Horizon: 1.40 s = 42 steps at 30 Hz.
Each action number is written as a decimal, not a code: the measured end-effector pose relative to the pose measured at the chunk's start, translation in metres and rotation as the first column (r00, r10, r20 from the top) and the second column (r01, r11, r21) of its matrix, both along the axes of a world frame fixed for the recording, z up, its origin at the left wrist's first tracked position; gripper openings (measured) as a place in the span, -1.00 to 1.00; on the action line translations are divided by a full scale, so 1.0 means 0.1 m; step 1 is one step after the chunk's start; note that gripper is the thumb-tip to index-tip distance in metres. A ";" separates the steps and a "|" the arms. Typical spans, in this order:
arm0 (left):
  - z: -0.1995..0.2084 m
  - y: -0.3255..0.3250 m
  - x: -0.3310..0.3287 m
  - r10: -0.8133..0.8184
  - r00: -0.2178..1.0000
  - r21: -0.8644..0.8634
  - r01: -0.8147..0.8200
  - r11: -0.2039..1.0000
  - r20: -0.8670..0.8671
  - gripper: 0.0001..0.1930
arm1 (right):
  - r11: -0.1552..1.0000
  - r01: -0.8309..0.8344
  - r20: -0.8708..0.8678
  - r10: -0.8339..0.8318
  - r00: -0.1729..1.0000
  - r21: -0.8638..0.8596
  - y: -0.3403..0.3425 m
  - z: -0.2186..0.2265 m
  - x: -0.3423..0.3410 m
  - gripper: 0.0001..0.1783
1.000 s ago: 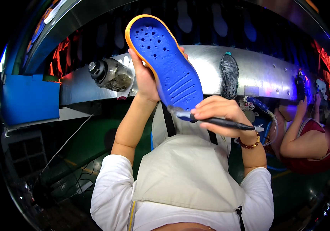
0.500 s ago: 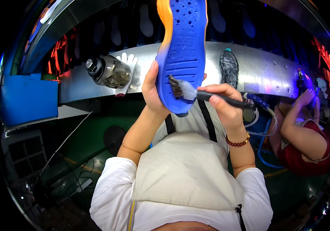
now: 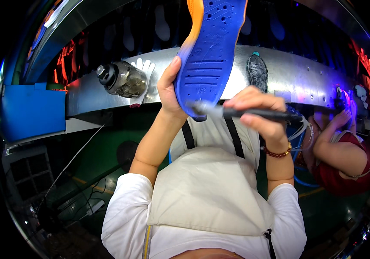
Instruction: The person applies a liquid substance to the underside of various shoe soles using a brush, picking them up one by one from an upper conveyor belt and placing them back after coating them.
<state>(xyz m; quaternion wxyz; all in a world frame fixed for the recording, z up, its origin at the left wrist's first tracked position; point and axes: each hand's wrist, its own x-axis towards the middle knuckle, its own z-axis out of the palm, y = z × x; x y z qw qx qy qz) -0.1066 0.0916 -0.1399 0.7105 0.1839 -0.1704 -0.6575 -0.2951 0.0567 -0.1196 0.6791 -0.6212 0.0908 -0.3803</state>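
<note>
My left hand (image 3: pixel 170 88) grips the left edge of a blue shoe sole (image 3: pixel 206 64) with an orange side wall. The sole stands upright over the bench's near edge, its grooved and pitted face toward me and its top cut off by the frame. A brush (image 3: pixel 232 112) with a black handle is held between the thumb and fingers of my right hand (image 3: pixel 260 110). Its pale, dark-tipped bristles are blurred and lie over the sole's lower end; whether they touch it I cannot tell. A beaded bracelet circles my right wrist.
On the metal bench (image 3: pixel 297 80) stand a dark clear bottle (image 3: pixel 126 80) with a black cap and, beside it, a white glove (image 3: pixel 147 69). A black sole (image 3: pixel 257 72) lies right of the blue one. Dark racks run behind. At right sits another person (image 3: pixel 340 151).
The brush has moved down toward the sole's lower end, and my right hand has shifted slightly right. The sole's upper part has tilted to the right.
</note>
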 end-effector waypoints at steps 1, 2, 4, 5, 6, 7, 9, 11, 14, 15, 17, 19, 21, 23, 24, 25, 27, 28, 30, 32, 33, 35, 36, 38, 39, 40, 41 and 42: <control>0.02 0.00 0.01 0.004 1.000 0.003 -0.004 1.000 0.010 -0.52 | 0.994 0.110 -0.044 -0.111 0.993 -0.022 -0.02 0.04 0.00 -0.77; 0.04 -0.02 0.02 0.007 1.000 0.001 -0.007 1.000 0.019 -0.52 | 0.968 0.143 -0.137 -0.173 0.975 -0.205 -0.06 0.04 -0.01 -0.77; 0.02 -0.04 0.05 -0.010 1.000 -0.001 0.010 1.000 0.006 -0.53 | 0.935 -0.011 -0.226 -0.074 0.971 -0.354 -0.08 0.09 0.01 -0.79; 0.01 -0.04 0.06 -0.006 1.000 0.002 0.006 1.000 0.014 -0.53 | 0.918 -0.076 -0.238 -0.021 0.971 -0.390 -0.08 0.13 0.01 -0.79; 0.01 -0.04 0.07 -0.002 1.000 0.006 0.002 1.000 0.021 -0.53 | 0.935 -0.040 -0.219 -0.041 0.975 -0.353 -0.09 0.12 0.01 -0.79; 0.02 -0.05 0.08 -0.019 1.000 0.011 0.018 1.000 0.015 -0.52 | 0.949 -0.004 -0.199 -0.062 0.978 -0.314 -0.11 0.11 0.01 -0.79; 0.05 -0.07 0.09 -0.051 0.999 0.019 0.051 0.999 -0.002 -0.52 | 0.944 0.033 -0.205 -0.105 0.973 -0.327 -0.11 0.09 0.02 -0.80; 0.00 -0.08 0.13 -0.121 0.993 -0.005 0.121 0.993 -0.006 -0.51 | 0.903 -0.065 -0.224 -0.035 0.974 -0.425 -0.06 0.08 0.05 -0.81; -0.02 -0.07 0.14 -0.214 0.975 0.004 0.214 0.977 -0.068 -0.48 | 0.825 -0.300 -0.271 0.186 0.945 -0.479 0.00 0.10 0.04 -0.83; 0.01 -0.07 0.14 -0.281 0.955 -0.003 0.282 0.959 -0.099 -0.47 | 0.825 -0.332 -0.278 0.222 0.935 -0.458 -0.01 0.12 0.03 -0.82; 0.03 -0.07 0.16 -0.341 0.935 0.038 0.345 0.938 -0.094 -0.46 | 0.876 -0.272 -0.261 0.177 0.949 -0.398 -0.07 0.14 -0.03 -0.80; 0.06 -0.05 0.17 -0.378 0.925 0.084 0.380 0.921 -0.039 -0.46 | 0.869 -0.131 -0.258 0.004 0.966 -0.477 -0.19 0.13 -0.08 -0.76; 0.06 -0.08 0.19 -0.475 0.872 0.232 0.440 0.867 0.120 -0.46 | 0.855 -0.282 -0.412 0.089 0.907 -0.435 -0.17 0.12 -0.06 -0.77; 0.12 -0.03 0.17 -0.553 0.820 0.318 0.489 0.812 0.151 -0.45 | 0.796 -0.411 -0.499 0.161 0.851 -0.445 -0.15 0.17 -0.09 -0.78; 0.14 0.01 0.17 -0.567 0.807 0.374 0.481 0.793 0.166 -0.45 | 0.780 -0.432 -0.491 0.186 0.851 -0.453 -0.17 0.21 -0.12 -0.78; 0.15 0.02 0.18 -0.580 0.792 0.390 0.481 0.785 0.192 -0.45 | 0.764 -0.452 -0.484 0.211 0.850 -0.461 -0.21 0.25 -0.14 -0.78; 0.16 0.03 0.21 -0.605 0.759 0.417 0.481 0.771 0.243 -0.45 | 0.785 -0.428 -0.458 0.209 0.864 -0.448 -0.27 0.28 -0.15 -0.78; 0.17 0.03 0.22 -0.620 0.730 0.439 0.475 0.762 0.286 -0.45 | 0.823 -0.377 -0.440 0.176 0.881 -0.426 -0.29 0.24 -0.15 -0.78; 0.19 0.01 0.23 -0.655 0.657 0.481 0.466 0.742 0.373 -0.45 | 0.793 -0.461 -0.558 0.190 0.808 -0.398 -0.27 0.19 -0.15 -0.79; 0.21 0.06 0.23 -0.714 0.562 0.601 0.418 0.681 0.418 -0.46 | 0.743 -0.524 -0.634 0.175 0.753 -0.417 -0.24 0.18 -0.19 -0.80; 0.16 0.08 0.27 -0.704 0.605 0.597 0.425 0.681 0.372 -0.45 | 0.667 -0.612 -0.752 0.117 0.649 -0.425 -0.23 0.26 -0.18 -0.80; 0.13 0.11 0.29 -0.671 0.664 0.572 0.424 0.702 0.330 -0.43 | 0.688 -0.547 -0.637 0.159 0.754 -0.476 -0.31 0.25 -0.21 -0.81; 0.20 0.12 0.26 -0.649 0.683 0.553 0.415 0.723 0.336 -0.43 | 0.700 -0.511 -0.575 0.175 0.800 -0.498 -0.36 0.24 -0.22 -0.81; 0.23 0.10 0.26 -0.639 0.659 0.525 0.408 0.747 0.397 -0.41 | 0.783 -0.367 -0.475 0.105 0.874 -0.503 -0.43 0.16 -0.23 -0.80; 0.21 0.08 0.28 -0.648 0.613 0.517 0.413 0.750 0.452 -0.41 | 0.764 -0.407 -0.543 0.089 0.835 -0.501 -0.42 0.12 -0.25 -0.80; 0.18 0.07 0.30 -0.653 0.564 0.508 0.417 0.753 0.505 -0.40 | 0.746 -0.446 -0.608 0.070 0.791 -0.495 -0.41 0.10 -0.28 -0.80; 0.12 0.08 0.33 -0.666 0.565 0.532 0.412 0.740 0.487 -0.40 | 0.706 -0.469 -0.634 0.036 0.773 -0.531 -0.37 0.15 -0.29 -0.81; 0.05 0.09 0.36 -0.678 0.566 0.556 0.407 0.725 0.470 -0.39 | 0.694 -0.487 -0.655 0.029 0.755 -0.531 -0.39 0.18 -0.31 -0.80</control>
